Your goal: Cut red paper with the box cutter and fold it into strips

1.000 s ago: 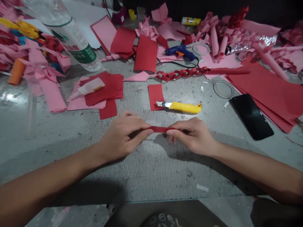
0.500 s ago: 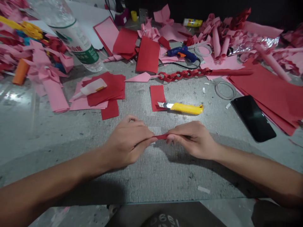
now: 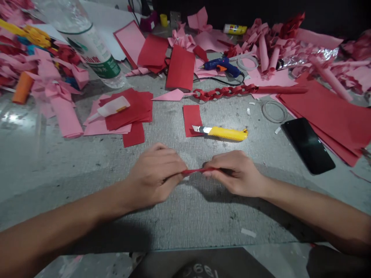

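Observation:
A thin red paper strip (image 3: 198,170) stretches between my two hands, seen nearly edge-on. My left hand (image 3: 159,173) pinches its left end between thumb and fingers. At the other end, my right hand (image 3: 236,172) is closed on it, thumb below and fingers above. Just beyond the hands lies a yellow utility knife (image 3: 227,133), blade out to the left. Its tip rests over a small red paper rectangle (image 3: 191,116). Farther back, a red paper chain (image 3: 224,92) runs to the right from a pink pointed paper piece (image 3: 171,95).
Left of centre, a white glue bottle (image 3: 113,106) lies on stacked red paper (image 3: 139,108). A plastic water bottle (image 3: 101,65) stands behind. To the right are a black phone (image 3: 308,144), a tape ring (image 3: 274,111) and red sheets (image 3: 333,116). A blue glue gun (image 3: 223,66) lies at the back.
My hands have moved slightly apart, and more of the red strip shows between them. It now looks thinner, turned more edge-on. The things on the table stay in place.

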Available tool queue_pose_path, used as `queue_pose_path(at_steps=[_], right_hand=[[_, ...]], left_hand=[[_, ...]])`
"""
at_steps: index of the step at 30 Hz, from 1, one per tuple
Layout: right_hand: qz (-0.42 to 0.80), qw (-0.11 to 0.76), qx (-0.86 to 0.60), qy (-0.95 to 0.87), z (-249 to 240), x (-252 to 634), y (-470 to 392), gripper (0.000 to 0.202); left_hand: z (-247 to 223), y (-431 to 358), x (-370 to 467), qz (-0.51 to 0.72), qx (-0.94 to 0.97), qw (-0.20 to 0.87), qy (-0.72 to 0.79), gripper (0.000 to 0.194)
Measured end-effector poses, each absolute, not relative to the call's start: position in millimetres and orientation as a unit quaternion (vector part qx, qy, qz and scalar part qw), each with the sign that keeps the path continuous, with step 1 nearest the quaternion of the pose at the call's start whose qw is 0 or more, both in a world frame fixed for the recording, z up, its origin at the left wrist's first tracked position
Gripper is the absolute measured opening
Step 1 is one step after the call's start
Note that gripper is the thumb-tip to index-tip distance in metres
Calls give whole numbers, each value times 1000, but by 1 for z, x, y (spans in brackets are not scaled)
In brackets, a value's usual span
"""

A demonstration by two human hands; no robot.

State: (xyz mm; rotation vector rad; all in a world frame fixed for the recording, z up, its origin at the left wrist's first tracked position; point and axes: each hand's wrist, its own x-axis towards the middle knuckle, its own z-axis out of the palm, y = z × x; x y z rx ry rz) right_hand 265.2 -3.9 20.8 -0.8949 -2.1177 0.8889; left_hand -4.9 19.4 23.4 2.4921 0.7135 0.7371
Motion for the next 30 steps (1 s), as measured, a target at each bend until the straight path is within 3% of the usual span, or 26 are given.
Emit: queue_pose_path(at_steps=[10, 21, 30], right_hand=[[390, 365, -401, -744, 25, 267, -3, 43], [470, 369, -341, -725, 23, 272, 0, 54], [478, 365, -264, -754, 17, 271, -1, 49]], left_hand=[[25, 22, -6, 295, 875, 281, 260, 40], [29, 26, -7, 314, 841, 347, 272, 37], [32, 21, -6, 307, 874, 310, 214, 33]])
